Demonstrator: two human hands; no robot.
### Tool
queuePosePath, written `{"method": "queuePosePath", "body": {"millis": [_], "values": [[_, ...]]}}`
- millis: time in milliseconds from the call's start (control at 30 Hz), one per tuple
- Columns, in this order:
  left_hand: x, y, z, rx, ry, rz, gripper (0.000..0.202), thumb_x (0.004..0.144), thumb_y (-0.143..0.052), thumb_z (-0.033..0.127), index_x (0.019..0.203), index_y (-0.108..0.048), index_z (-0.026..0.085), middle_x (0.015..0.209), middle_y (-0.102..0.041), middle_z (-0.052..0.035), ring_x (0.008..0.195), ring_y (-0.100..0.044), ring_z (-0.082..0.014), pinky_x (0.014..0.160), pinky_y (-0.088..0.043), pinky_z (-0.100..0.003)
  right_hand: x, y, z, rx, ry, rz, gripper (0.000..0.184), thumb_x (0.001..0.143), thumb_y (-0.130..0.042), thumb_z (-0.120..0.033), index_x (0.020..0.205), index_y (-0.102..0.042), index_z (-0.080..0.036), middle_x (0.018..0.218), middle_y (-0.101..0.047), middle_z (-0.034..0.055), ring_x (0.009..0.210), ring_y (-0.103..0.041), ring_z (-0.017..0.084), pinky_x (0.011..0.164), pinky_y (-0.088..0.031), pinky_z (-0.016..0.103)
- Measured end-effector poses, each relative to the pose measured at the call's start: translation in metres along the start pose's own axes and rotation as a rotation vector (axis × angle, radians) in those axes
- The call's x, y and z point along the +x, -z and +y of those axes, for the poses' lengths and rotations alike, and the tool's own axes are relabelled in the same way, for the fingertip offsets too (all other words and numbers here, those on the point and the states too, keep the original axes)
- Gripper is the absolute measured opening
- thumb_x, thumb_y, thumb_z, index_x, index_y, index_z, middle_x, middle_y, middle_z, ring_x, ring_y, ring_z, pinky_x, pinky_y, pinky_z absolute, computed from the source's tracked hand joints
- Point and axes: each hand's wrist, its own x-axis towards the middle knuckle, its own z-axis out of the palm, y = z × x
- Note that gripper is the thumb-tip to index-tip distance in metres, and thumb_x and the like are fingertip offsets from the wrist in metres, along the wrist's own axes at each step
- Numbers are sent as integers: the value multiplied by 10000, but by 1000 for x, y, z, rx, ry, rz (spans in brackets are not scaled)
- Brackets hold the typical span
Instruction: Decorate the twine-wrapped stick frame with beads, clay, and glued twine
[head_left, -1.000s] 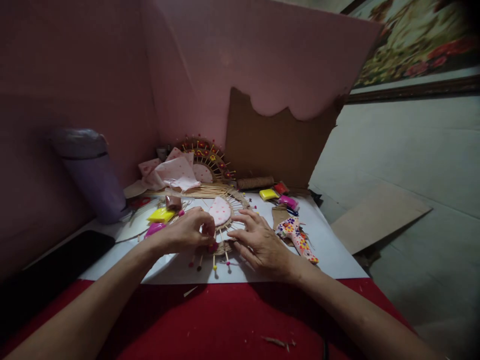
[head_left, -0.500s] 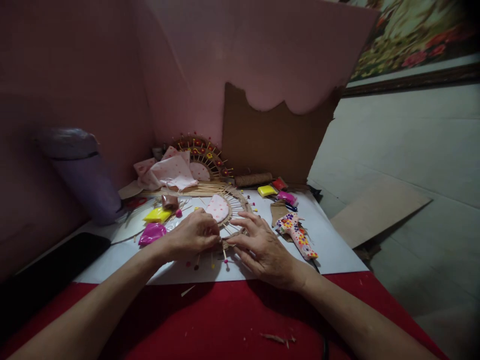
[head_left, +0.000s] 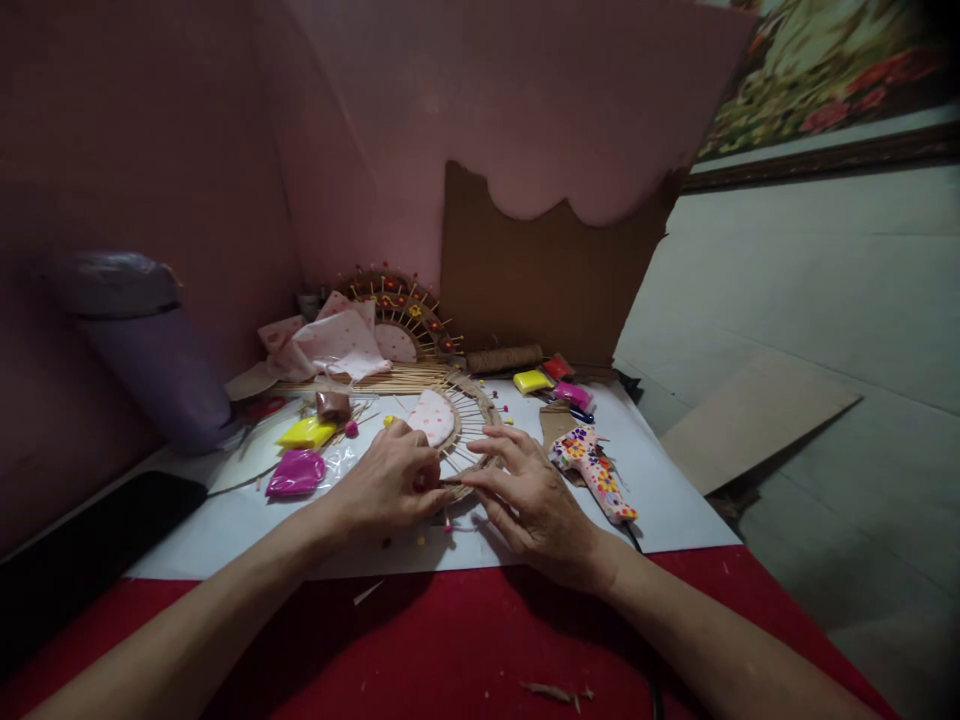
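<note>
A round craft piece of thin sticks and twine lies on white paper, with a pink dotted fabric disc at its centre and small beads on the stick tips. My left hand rests on its near edge with fingers curled in a pinch. What the pinch holds is too small to make out. My right hand lies beside it on the rim, fingers spread and pressing the sticks down.
A flower-patterned glue gun lies right of my right hand. Pink and yellow clay packets sit to the left, a purple tumbler behind them. A finished stick wheel, fabric and cardboard stand at the back. A dark phone lies far left.
Both hands shifted slightly along the near rim of the stick wheel; my left fingers closed tighter against the edge. The view has swung a little, moving everything right.
</note>
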Motion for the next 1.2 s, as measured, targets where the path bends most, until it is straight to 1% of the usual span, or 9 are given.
{"method": "queuePosePath", "body": {"millis": [133, 233, 367, 500, 700, 800, 900, 967, 1200], "values": [[1, -2, 2, -19, 1, -9, 170, 787, -556, 297, 667, -606, 189, 726, -576, -32, 793, -439, -194, 701, -344, -315, 0, 2, -1, -6, -2, 18, 229, 852, -510, -164, 1032, -642, -214, 1189, -549, 90, 1234, -365, 263, 1009, -362, 494], [1, 1, 4, -37, 8, -8, 139, 760, -550, 242, 641, -596, 186, 710, -577, -29, 793, -438, -194, 698, -346, -313, 0, 4, -2, -13, 6, 34, 206, 861, -500, -170, 1002, -646, -210, 1172, -561, 90, 1218, -383, 262, 995, -376, 493], [1, 7, 5, -63, 35, -8, 152, 757, -543, 250, 633, -602, 186, 704, -581, -29, 788, -434, -196, 693, -352, -314, -1, 4, -1, -21, 17, 48, 176, 865, -498, -177, 960, -644, -198, 1155, -572, 92, 1198, -400, 258, 984, -391, 482], [0, 10, 0, -67, 22, 16, 144, 764, -532, 239, 655, -618, 201, 695, -577, -20, 782, -437, -192, 694, -356, -310, 0, 4, -1, -43, 20, 22, 196, 869, -497, -196, 1005, -637, -210, 1167, -563, 90, 1196, -398, 258, 977, -398, 487], [-1, 11, -1, -74, -24, 1, 141, 776, -563, 269, 678, -642, 207, 730, -600, -26, 822, -448, -200, 721, -360, -319, 3, -1, -6, -99, -7, -69, 253, 900, -469, -276, 1107, -597, -211, 1281, -479, 95, 1276, -320, 276, 1030, -344, 481], [-1, 10, -2, -52, -27, 4, 130, 778, -569, 264, 691, -648, 209, 738, -602, -28, 818, -449, -198, 721, -361, -320, 4, -4, -6, -114, -22, -108, 270, 902, -465, -276, 1145, -571, -223, 1336, -436, 88, 1314, -273, 285, 1039, -328, 500], [0, 10, -3, -42, -22, 15, 133, 779, -571, 270, 691, -648, 206, 738, -604, -33, 821, -450, -199, 724, -362, -321, 5, -8, -6, -111, -19, -111, 283, 899, -465, -256, 1164, -559, -227, 1360, -413, 87, 1333, -243, 288, 1041, -325, 508], [0, 10, -4, -40, -21, 13, 137, 779, -574, 274, 686, -648, 205, 740, -605, -34, 825, -451, -199, 720, -362, -318, 6, -9, -6, -103, -17, -113, 280, 899, -462, -245, 1160, -562, -231, 1366, -407, 84, 1339, -235, 288, 1041, -325, 509], [-1, 8, -5, -19, -26, -5, 129, 770, -596, 293, 693, -656, 208, 753, -611, -36, 834, -445, -206, 718, -357, -321, 7, -8, -7, -65, -9, -130, 218, 898, -475, -234, 1064, -616, -244, 1342, -430, 48, 1345, -223, 270, 1054, -317, 495]]}}
